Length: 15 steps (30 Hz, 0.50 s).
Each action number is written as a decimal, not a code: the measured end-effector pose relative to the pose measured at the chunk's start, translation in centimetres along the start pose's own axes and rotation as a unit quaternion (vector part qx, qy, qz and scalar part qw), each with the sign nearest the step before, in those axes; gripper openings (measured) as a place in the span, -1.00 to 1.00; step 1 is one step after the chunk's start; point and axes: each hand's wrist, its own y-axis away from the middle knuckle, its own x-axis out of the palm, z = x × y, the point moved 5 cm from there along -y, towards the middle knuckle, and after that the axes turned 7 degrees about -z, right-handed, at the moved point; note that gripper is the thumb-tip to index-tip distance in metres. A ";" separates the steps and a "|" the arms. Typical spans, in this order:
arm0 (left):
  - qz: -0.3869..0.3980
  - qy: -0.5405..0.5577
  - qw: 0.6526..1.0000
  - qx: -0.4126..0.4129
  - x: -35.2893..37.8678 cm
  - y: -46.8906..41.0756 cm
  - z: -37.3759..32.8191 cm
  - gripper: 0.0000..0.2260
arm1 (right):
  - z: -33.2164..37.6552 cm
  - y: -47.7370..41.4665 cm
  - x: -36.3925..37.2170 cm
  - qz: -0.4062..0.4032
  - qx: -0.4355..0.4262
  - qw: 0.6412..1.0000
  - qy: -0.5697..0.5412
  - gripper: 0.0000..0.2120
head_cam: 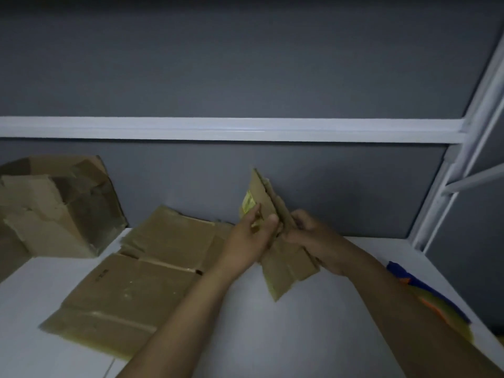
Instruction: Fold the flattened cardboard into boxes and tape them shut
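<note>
A dark grey panelled wall crossed by a white horizontal rail fills the upper view. Below it lies a white tabletop. At the far left a battered, open brown cardboard box stands against the wall. Just right of it, large flattened brown cardboard sheets lie flat on the tabletop, overlapping one another.

Right of centre, a small flattened brown cardboard piece is held tilted above the tabletop, its top corner pointing towards the wall. The left hand pinches it between thumb and fingers on its left face, beside a strip of yellowish tape. The right hand grips its right edge with fingers curled round it. A blue and orange object, too blurred to identify, lies at the tabletop's right edge
</note>
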 end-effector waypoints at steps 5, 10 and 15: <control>-0.007 0.113 0.990 -0.082 7.2 1.3 -1.3 -0.34 | -2.1 2.6 -5.9 0.026 -0.020 0.999 0.033 -0.67; -0.063 0.155 0.975 -0.148 10.0 2.4 -1.4 -0.76 | -4.0 3.4 -8.3 -0.001 -0.027 0.998 0.064 -0.81; -0.128 -0.053 0.985 -0.100 8.9 1.7 -1.7 -0.79 | -3.8 3.2 -9.6 -0.056 -0.057 0.989 0.128 -0.83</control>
